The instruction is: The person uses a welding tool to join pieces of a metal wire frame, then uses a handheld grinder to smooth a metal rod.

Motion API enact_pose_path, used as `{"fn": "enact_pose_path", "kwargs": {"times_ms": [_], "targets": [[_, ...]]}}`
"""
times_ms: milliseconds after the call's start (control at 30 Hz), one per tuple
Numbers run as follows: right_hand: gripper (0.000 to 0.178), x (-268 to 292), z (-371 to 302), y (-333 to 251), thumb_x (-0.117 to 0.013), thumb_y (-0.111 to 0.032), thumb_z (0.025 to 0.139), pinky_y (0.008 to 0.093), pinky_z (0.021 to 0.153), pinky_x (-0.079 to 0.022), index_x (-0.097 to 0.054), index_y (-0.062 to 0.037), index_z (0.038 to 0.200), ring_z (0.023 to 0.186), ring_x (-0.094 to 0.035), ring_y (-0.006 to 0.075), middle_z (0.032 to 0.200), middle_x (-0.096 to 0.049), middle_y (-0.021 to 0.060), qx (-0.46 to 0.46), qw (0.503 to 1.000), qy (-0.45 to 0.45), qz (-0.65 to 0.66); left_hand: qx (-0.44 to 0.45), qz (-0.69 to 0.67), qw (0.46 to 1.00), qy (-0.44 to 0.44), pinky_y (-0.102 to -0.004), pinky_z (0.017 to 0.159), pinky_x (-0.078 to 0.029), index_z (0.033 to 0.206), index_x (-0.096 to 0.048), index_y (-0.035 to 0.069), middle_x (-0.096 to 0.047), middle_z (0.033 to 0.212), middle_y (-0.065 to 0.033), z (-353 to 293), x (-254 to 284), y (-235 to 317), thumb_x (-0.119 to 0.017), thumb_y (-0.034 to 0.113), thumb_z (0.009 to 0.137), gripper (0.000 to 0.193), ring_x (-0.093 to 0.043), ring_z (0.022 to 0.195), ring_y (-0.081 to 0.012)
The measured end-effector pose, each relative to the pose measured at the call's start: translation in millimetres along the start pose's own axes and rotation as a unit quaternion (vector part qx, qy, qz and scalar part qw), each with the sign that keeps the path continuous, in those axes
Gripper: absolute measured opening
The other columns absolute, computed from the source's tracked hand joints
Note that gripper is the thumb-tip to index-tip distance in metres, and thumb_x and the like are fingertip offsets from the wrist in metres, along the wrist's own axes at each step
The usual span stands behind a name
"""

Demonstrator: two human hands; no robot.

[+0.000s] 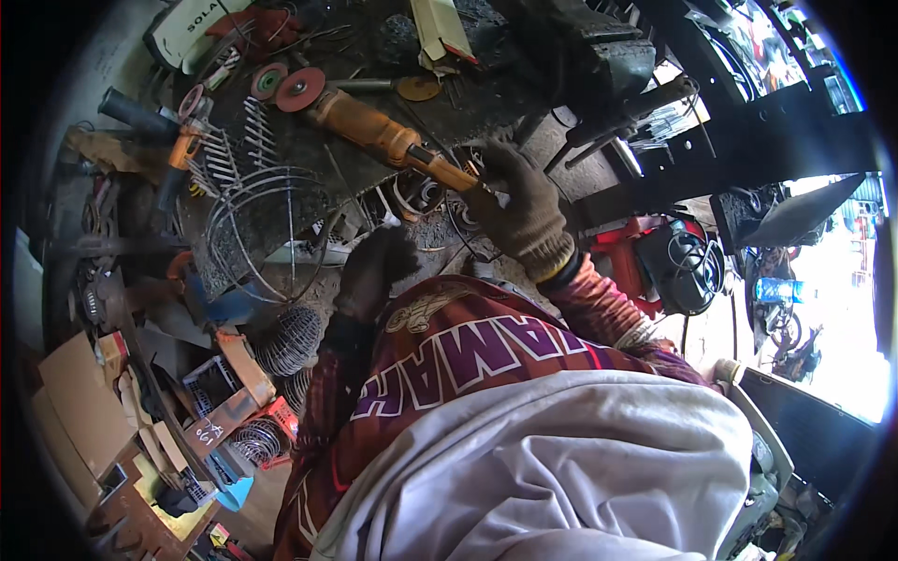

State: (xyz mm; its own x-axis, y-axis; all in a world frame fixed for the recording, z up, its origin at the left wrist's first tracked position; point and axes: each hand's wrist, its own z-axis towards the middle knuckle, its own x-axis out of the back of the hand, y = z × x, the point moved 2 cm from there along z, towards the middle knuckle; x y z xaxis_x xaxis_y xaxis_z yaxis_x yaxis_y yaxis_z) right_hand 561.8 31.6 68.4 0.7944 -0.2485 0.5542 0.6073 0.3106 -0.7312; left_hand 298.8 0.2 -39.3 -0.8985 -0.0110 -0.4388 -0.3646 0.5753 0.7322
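Observation:
My right hand (531, 208), in a grey-brown knit glove, is closed at the tail end of an orange angle grinder (369, 129). The grinder lies across the dark workbench (374, 28), its reddish disc (300, 90) pointing to the far left. Low in front of my body is my left hand (376, 268), in a dark glove and deep shadow; its fingers are too dark to read. It is nearest to a large wire ring frame (271, 234) standing at the bench's near edge. Beside the grinder's disc lies a second disc (269, 81) with a green centre.
Another orange grinder (184, 145) is at the bench's left end, by rows of metal prongs (258, 133). A vise-like block (613, 70) stands far right. Red-and-black equipment with coiled cable (678, 266) sits right. Wire coils (288, 341) and cardboard (82, 397) fill the left.

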Motion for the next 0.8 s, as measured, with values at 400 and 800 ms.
{"fn": "enact_pose_path", "kwargs": {"times_ms": [400,800], "targets": [[0.063,12.4,4.1,128.9,-0.069,-0.051,0.087,0.0438,0.085,-0.053,-0.061,-0.0014,0.126,0.101,-0.07,0.0335,0.107,-0.072,0.0194,-0.333,0.919,0.209,-0.037,-0.044,0.225,0.973,-0.035,-0.0345,0.09,-0.054,0.127,-0.064,-0.002,-0.073,0.11,-0.0124,-75.0,52.8,2.0,-0.052,0.036,0.108,0.044,-0.069,0.1,-0.0206],[0.062,24.2,49.4,136.2,-0.054,-0.054,0.098,0.0525,0.086,-0.049,-0.059,0.0013,0.126,0.102,-0.065,0.0462,0.109,-0.07,0.0274,-0.279,0.871,0.399,-0.068,-0.067,0.308,0.946,-0.072,-0.0344,0.089,-0.054,0.124,-0.066,-0.001,-0.071,0.109,-0.0117,-98.1,86.1,1.3,-0.052,0.035,0.107,0.042,-0.069,0.099,-0.0201]]}}
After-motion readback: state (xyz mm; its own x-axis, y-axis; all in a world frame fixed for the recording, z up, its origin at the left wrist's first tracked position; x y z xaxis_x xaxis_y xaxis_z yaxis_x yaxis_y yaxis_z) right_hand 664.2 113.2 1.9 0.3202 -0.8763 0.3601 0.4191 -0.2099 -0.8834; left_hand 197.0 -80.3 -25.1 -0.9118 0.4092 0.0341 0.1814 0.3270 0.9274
